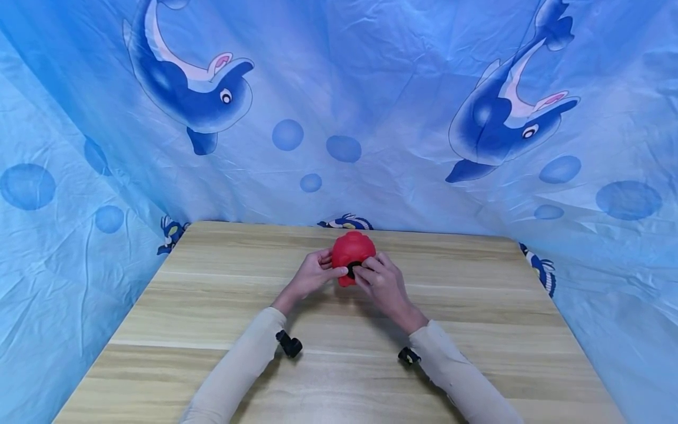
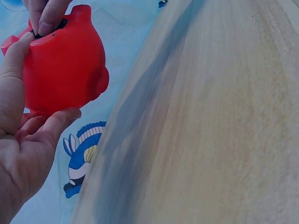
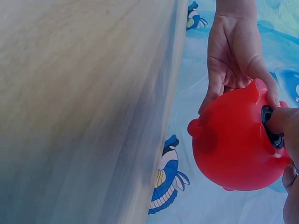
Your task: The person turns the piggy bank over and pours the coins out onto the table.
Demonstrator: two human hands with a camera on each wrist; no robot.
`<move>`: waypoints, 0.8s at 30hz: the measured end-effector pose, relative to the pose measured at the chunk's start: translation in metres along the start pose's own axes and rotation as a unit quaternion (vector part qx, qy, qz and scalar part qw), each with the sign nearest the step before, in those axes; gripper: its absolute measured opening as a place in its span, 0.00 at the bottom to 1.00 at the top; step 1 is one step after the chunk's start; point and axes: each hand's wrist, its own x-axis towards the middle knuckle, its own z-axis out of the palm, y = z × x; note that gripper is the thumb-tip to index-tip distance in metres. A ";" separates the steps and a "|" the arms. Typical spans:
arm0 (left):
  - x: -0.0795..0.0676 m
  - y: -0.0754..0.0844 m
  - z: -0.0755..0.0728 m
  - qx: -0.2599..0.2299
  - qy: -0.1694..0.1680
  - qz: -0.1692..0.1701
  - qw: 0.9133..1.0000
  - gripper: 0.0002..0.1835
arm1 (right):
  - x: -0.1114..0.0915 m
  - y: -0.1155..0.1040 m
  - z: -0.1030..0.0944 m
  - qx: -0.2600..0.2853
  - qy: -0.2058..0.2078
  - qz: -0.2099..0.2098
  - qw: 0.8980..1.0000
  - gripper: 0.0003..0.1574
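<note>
A red piggy bank (image 1: 353,245), rounded with short stubby feet, is held up off the table near its far edge. My left hand (image 1: 312,275) grips it from the left, with the thumb on the near face and the other fingers round the far side. A black plug (image 3: 266,116) sits in an opening between the feet. At that plug, the curled fingers and thumb of my right hand (image 1: 384,284) pinch from the right. Those fingertips partly cover the plug, so how far it sits in the opening cannot be seen.
Below the arms lies a wood-grain table (image 1: 339,377). Blue cloth printed with dolphins (image 1: 196,88) and bubbles hangs behind it and along both sides. Each sleeved forearm carries a small black wrist camera (image 1: 289,344).
</note>
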 end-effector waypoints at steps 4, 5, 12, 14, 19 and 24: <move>0.001 0.000 0.000 -0.004 0.002 -0.007 1.000 0.30 | 0.001 0.001 0.000 0.000 -0.003 -0.002 1.000 0.08; 0.001 0.000 0.000 -0.004 0.003 -0.010 1.000 0.30 | 0.001 0.001 0.000 0.000 -0.003 -0.003 1.000 0.08; 0.002 0.000 0.000 -0.007 0.006 -0.019 1.000 0.30 | 0.002 0.004 0.002 -0.005 0.004 -0.018 1.000 0.08; 0.002 0.000 0.000 -0.007 0.005 -0.019 1.000 0.29 | 0.002 0.005 0.003 -0.007 0.008 -0.024 1.000 0.09; 0.000 0.001 0.001 -0.012 0.004 -0.020 1.000 0.29 | 0.001 0.006 0.004 -0.006 0.015 -0.032 0.999 0.09; 0.000 -0.001 0.001 -0.017 0.001 -0.023 1.000 0.30 | -0.001 0.007 0.004 -0.004 0.017 -0.030 0.999 0.09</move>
